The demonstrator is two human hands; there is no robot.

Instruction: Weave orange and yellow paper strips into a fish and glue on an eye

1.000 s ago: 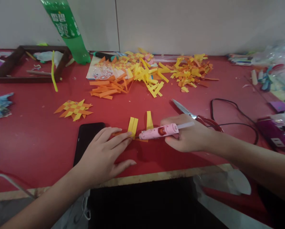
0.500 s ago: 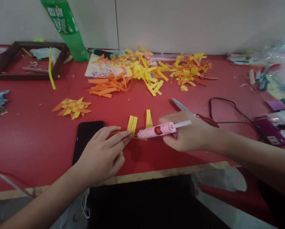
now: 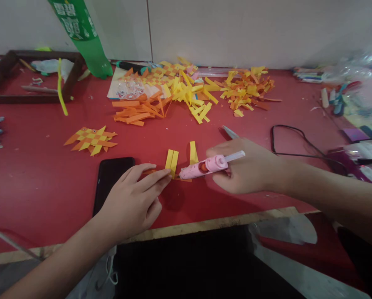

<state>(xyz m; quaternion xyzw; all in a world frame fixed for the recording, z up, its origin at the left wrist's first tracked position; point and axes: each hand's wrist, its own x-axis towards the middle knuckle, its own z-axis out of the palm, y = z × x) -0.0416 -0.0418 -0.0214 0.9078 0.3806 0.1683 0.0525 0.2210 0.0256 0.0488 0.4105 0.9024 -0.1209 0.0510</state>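
Note:
My left hand (image 3: 139, 197) rests on the red table with fingers spread, its fingertips pressing the lower ends of two yellow strips (image 3: 171, 161) that lie side by side over an orange strip (image 3: 186, 180). Wrapped round a pink glue gun (image 3: 204, 167) is my right hand (image 3: 240, 168). The gun's nozzle points left, at the orange strip just beside the yellow pair. A clear glue stick (image 3: 235, 156) sticks out of its back end. Another yellow strip (image 3: 193, 153) stands apart, behind the gun.
A phone (image 3: 112, 178) lies beside my left hand. Scissors (image 3: 230, 133) are partly hidden behind my right hand. Farther back are a woven paper fish (image 3: 93, 140), orange strips (image 3: 137, 112), yellow strips (image 3: 186, 92), a green bottle (image 3: 92, 54) and a dark frame (image 3: 23, 99).
The glue gun has tilted a little and its back end has shifted slightly left and up with my right hand. My left hand keeps its place on the strips. The view has shifted slightly.

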